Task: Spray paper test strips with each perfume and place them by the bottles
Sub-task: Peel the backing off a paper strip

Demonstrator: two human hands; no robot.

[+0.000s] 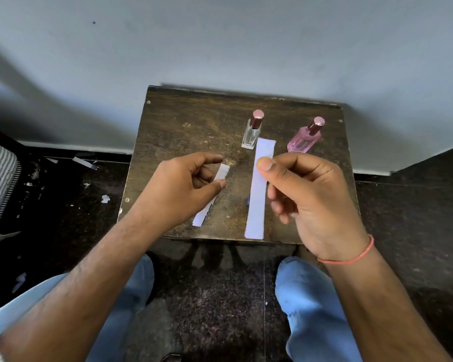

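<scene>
Pale grey wall [220,43] fills the upper half of the frame, dark speckled floor [220,296] the lower half, and a small worn brown desk [183,118] stands against the wall at centre. Both forearms enter from the bottom edge and reach over the near half of the desk. The left hand [186,184] sits left of centre, with thumb and forefinger curled round the upper part of the narrow paper strip [221,172]; that strip runs diagonally, lower end toward the near desk edge, upper end up and right. Whether it is lifted or lying flat cannot be told. The right hand [311,194] is right of centre, fingers [272,197] loosely curled, thumb tip over the right edge of the wide paper strip [258,194]; a pinch cannot be confirmed. The wide strip lies flat, long axis nearly vertical in the frame, from the near desk edge up to a point between the two bottles. The clear bottle [251,134] stands upright just left of the strip's upper end; it looks nearly empty. The pink bottle [304,141] stands to the right, tilted in this wide-angle view, holding pink liquid. Both carry rose-metallic caps. The right hand is nearer both bottles. Paper scraps [85,163] litter the floor at the left.
</scene>
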